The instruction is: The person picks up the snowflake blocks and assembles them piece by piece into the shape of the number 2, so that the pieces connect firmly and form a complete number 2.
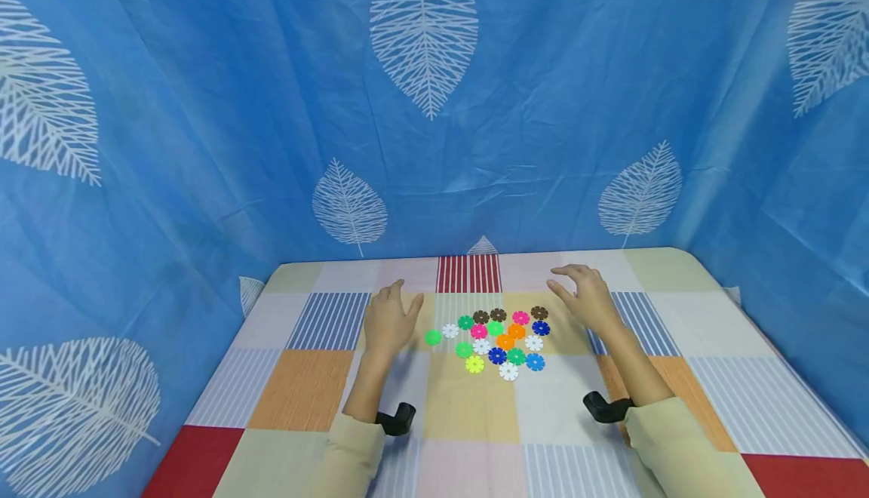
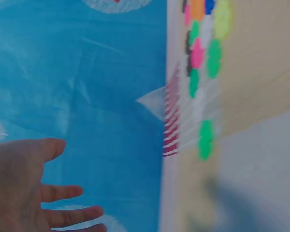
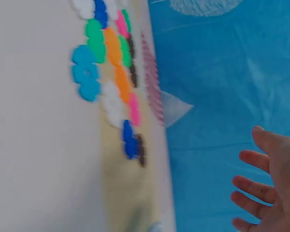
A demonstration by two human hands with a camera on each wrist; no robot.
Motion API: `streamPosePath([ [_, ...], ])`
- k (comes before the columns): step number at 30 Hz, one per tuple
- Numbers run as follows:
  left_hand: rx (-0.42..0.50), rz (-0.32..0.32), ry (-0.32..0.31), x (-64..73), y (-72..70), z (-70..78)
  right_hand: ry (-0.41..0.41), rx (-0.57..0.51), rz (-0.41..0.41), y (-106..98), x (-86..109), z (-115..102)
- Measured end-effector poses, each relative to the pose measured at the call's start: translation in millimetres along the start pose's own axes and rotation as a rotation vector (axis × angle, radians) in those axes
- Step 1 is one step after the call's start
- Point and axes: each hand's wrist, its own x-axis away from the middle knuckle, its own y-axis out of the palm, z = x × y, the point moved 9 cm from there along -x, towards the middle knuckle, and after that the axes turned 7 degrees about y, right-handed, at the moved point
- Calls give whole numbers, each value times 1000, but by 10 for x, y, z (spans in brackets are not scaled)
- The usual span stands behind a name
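Note:
Several flat notched plastic discs lie loosely grouped on the table in the head view, among them a lime yellow disc (image 1: 474, 364), a light blue disc (image 1: 535, 362) and an orange disc (image 1: 505, 342). To the left of the group is my left hand (image 1: 390, 322), held over the table with fingers extended and nothing in it. A green disc (image 1: 433, 338) is the one nearest to it. My right hand (image 1: 588, 301) hovers right of the group, fingers loosely bent and holding nothing. Closest to that hand are a brown disc (image 1: 539, 312) and a dark blue disc (image 1: 541, 328).
A patchwork-patterned cloth (image 1: 468, 468) covers the table. Behind and along both sides hangs a blue curtain (image 1: 529, 106) with white leaf prints. Each wrist carries a black camera mount, one on the left (image 1: 397, 419) and one on the right (image 1: 606, 407).

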Motion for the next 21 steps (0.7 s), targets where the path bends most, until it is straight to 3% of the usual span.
streamPosePath([
  [5,107,14,-128,103,329,-150,83,-113,-38,302,38,204],
  [10,240,75,-190,239,556,-263,144,-186,-56,548,101,382],
  [13,277,100,-197,290,664,-340,166,-184,-49,664,147,483],
  [21,309,122,-97,286,810,-380,106,-132,44,716,224,570],
])
